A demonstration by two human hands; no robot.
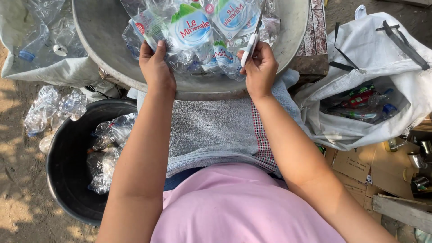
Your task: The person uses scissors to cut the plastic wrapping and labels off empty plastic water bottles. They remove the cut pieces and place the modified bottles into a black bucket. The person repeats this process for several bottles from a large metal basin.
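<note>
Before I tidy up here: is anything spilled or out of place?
Yes. A few crushed clear bottles lie loose on the dirt left of the black tub, outside any container. Cardboard scraps litter the ground at right.

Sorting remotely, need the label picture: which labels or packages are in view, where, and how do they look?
Bottle label: in the metal basin, by left hand; white, blue oval, green top.
Second label: above right hand; same colours.
Labelled bottles: inside white sack, right; red, green.

Two hands [157, 67] [260, 67]; one metal basin [99, 40]; one black tub [67, 166]; one white sack [382, 49]; one grey towel [211, 130].
</note>
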